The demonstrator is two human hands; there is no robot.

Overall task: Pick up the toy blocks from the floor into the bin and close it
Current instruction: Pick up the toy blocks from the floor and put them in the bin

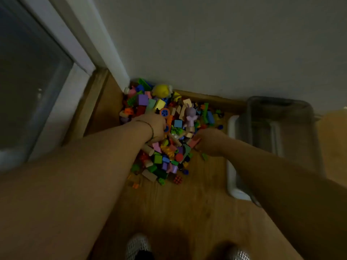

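Note:
A heap of colourful toy blocks [170,132] lies on the wooden floor in the corner by the wall. My left hand [154,124] is pressed into the heap's left side, fingers curled among the blocks beside an orange piece with a blue wheel [165,112]. My right hand [210,141] rests on the heap's right edge, its fingers closed around a pink block [194,142]. To the right of the heap a clear plastic bin [277,132] stands open on the floor.
A white lid [231,166] lies under or beside the bin's left side. A window with a white frame [62,53] fills the left. A purple rabbit figure [190,117] and a yellow toy [161,90] sit on the heap. My feet show at the bottom.

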